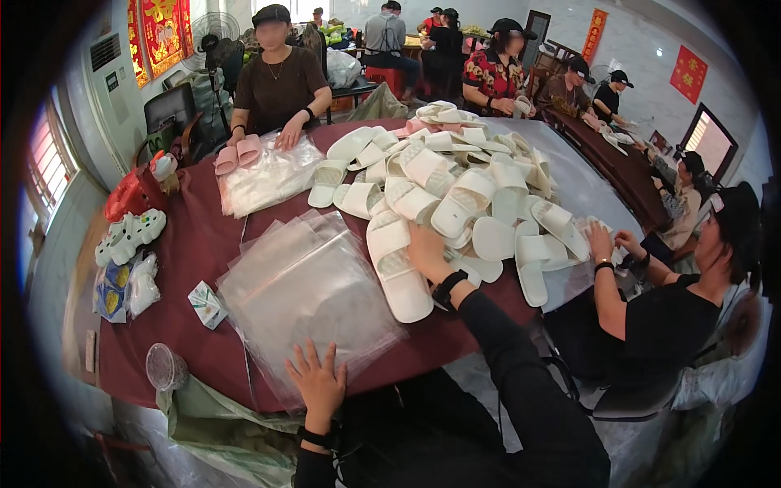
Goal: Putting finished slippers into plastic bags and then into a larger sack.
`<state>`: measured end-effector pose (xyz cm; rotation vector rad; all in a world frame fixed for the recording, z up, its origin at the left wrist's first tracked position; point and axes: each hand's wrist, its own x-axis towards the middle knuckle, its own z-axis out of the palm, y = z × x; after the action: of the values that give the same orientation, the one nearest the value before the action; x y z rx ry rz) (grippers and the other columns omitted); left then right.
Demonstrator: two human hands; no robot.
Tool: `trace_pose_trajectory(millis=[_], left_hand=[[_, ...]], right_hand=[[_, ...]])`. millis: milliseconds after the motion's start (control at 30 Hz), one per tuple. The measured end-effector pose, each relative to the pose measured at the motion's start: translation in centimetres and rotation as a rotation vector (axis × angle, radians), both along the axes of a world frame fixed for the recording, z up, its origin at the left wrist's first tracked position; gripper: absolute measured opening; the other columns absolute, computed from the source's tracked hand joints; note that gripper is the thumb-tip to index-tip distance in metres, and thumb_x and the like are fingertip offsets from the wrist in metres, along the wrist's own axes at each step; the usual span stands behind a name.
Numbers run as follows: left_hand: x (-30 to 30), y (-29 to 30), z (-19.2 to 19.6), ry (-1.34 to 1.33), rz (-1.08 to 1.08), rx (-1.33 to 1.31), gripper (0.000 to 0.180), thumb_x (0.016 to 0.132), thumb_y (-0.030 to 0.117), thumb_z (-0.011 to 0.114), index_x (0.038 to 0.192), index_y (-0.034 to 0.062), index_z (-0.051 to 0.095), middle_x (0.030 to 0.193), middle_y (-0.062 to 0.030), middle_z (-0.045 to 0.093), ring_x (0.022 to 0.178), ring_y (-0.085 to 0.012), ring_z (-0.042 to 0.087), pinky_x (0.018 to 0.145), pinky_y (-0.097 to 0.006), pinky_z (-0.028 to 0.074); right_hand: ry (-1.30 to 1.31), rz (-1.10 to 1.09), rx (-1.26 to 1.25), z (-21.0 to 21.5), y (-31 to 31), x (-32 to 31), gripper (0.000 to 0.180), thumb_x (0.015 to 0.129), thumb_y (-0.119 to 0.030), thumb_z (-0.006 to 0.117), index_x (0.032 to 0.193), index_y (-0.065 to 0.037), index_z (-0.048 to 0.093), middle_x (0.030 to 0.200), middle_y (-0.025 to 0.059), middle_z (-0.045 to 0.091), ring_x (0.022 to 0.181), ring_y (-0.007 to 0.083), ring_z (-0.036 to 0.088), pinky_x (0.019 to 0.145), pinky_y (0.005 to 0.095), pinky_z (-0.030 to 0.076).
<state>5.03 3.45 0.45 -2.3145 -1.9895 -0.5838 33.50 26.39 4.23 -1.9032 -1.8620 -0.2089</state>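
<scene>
My left hand (pixel 318 376) lies with fingers spread on the near edge of a stack of clear plastic bags (pixel 301 285). My right hand (pixel 427 254) is closed at the right side of a cream-white slide slipper (pixel 407 294) at the front of the pile; some of its fingertips are hidden. That slipper points toward me, its ribbed strap facing up. Behind and to the right rises a large heap of similar white slippers (pixel 427 167), lying at all angles.
Across the dark red tablecloth (pixel 183 252), a person handles pink slippers (pixel 237 154) over more clear bags (pixel 264 183). At left lie a small box (pixel 207 305), a round clear tub (pixel 167 368) and a white studded clog (pixel 130 236). Another person works close at right.
</scene>
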Motion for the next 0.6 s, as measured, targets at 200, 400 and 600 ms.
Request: trace_pose_trajectory(millis=[200, 400, 600], left_hand=[[-0.2, -0.2, -0.4, -0.011, 0.007, 0.007, 0.048, 0.083, 0.036, 0.058, 0.127, 0.0192, 0.053, 0.139, -0.0208, 0.037, 0.130, -0.0434, 0.027, 0.105, -0.062, 0.012], [-1.8, 0.7, 0.9, -0.171, -0.012, -0.230, 0.052, 0.082, 0.031, 0.059, 0.131, 0.0164, 0.047, 0.136, -0.0227, 0.039, 0.124, -0.0427, 0.036, 0.102, -0.057, 0.025], [-4.4, 4.7, 2.3, -0.041, -0.189, -0.313, 0.051, 0.075, 0.026, 0.066, 0.123, 0.0167, 0.051, 0.129, -0.0211, 0.045, 0.106, -0.0369, 0.051, 0.086, -0.045, 0.043]], right_hand=[[0.934, 0.161, -0.106, 3.4, 0.4, 2.0, 0.035, 0.079, -0.004, 0.057, 0.114, -0.004, 0.063, 0.094, 0.0082, 0.067, 0.079, 0.0149, 0.061, 0.070, 0.0273, 0.048], [1.277, 0.388, -0.330, 6.4, -0.9, 4.2, 0.038, 0.085, -0.004, 0.051, 0.122, 0.004, 0.054, 0.105, 0.0084, 0.063, 0.090, 0.0134, 0.059, 0.078, 0.0250, 0.046], [1.622, 0.586, -0.444, 6.1, -0.1, 6.6, 0.037, 0.094, -0.021, 0.048, 0.124, 0.000, 0.050, 0.116, 0.0122, 0.060, 0.100, 0.0207, 0.061, 0.087, 0.0317, 0.049]])
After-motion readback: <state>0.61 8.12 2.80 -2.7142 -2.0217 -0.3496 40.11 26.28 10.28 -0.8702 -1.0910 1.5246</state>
